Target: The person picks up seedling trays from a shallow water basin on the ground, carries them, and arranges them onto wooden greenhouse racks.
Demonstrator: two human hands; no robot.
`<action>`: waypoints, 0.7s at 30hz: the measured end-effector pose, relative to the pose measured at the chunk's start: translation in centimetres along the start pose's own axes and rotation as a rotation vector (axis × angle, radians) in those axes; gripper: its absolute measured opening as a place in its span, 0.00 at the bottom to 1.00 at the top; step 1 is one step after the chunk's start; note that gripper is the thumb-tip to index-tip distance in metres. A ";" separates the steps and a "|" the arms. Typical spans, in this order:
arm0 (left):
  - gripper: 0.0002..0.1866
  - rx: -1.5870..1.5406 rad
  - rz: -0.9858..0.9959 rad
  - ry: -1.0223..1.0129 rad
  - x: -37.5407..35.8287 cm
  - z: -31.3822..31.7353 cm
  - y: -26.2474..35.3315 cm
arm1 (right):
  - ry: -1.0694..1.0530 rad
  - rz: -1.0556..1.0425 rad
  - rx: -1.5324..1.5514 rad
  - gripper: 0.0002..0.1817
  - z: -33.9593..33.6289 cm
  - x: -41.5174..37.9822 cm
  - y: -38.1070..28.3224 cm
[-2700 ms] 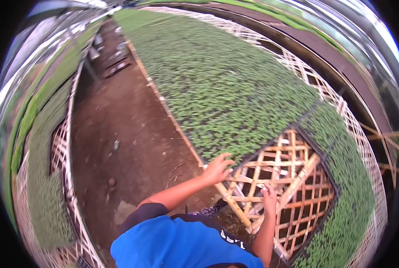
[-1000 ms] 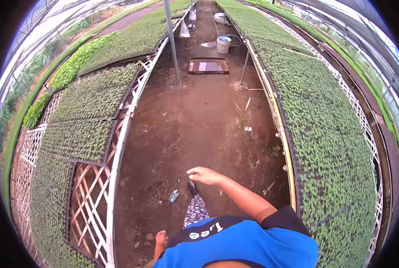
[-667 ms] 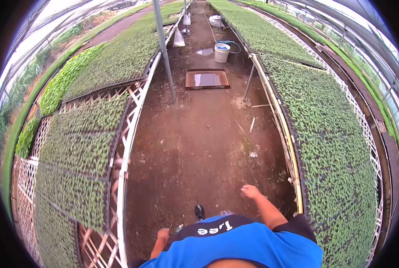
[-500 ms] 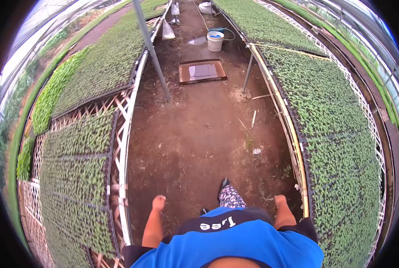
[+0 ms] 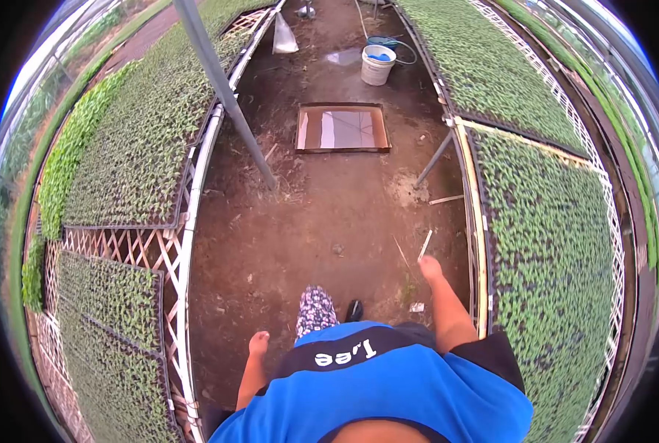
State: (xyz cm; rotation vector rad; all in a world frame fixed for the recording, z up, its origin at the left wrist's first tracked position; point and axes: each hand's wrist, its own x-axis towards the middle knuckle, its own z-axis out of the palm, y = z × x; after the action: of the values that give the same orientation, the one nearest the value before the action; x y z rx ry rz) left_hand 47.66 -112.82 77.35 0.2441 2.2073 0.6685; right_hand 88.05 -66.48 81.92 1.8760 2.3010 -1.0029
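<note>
My left hand (image 5: 259,342) hangs beside my body at the lower left, above the dirt path, with its fingers curled in and nothing showing in them. Nearest to it is the edge of the left seedling bench (image 5: 184,295). My right hand (image 5: 430,267) swings forward over the path, also loosely closed with no object visible. Its knuckles overlap the lower end of a thin white strip (image 5: 426,242) that lies on the ground. The right bench's edge (image 5: 481,244) runs just beyond that hand. One patterned trouser leg (image 5: 316,311) and a dark shoe (image 5: 354,310) show below me.
A shallow tray of water (image 5: 385,140) lies across the path ahead. Behind it stand a white bucket (image 5: 377,71) and a hose (image 5: 403,48). Slanted metal posts (image 5: 230,103) rise on both sides. Seedling trays (image 5: 551,244) cover both benches. A white bag (image 5: 284,37) hangs at the left.
I have moved forward along the path, so the water tray and bucket appear nearer. My right hand has swung forward, and the other leg is now in front.
</note>
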 end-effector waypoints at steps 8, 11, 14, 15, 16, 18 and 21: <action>0.15 0.639 0.077 -0.356 11.5 1.2 3.8 | 0.002 -0.340 0.256 0.17 -4.1 23.2 -28.1; 0.15 0.698 0.389 -0.250 22.3 -0.5 12.2 | -0.050 -0.383 0.149 0.18 -3.2 29.8 -29.4; 0.18 0.272 0.336 -0.028 31.4 -3.0 25.4 | -0.210 -0.271 0.002 0.17 -2.9 35.5 -24.6; 0.18 0.205 0.239 -0.053 35.9 -3.4 30.4 | -0.200 -0.237 -0.020 0.17 -3.3 36.9 -22.8; 0.17 0.110 0.260 0.011 35.4 -4.6 40.0 | -0.208 -0.135 -0.081 0.16 -4.6 38.1 -21.7; 0.16 -0.026 0.306 -0.016 41.1 -5.3 50.6 | -0.162 0.005 -0.121 0.17 -6.8 40.5 -19.2; 0.16 -0.020 0.521 0.000 45.2 -5.1 64.4 | 0.000 0.267 0.102 0.15 -11.0 42.6 -18.3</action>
State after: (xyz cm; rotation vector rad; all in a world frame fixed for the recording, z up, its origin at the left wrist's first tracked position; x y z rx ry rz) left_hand 11.18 -43.39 85.52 0.8255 2.1444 0.9640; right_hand 63.98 -25.39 82.60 2.1472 1.9627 -1.0988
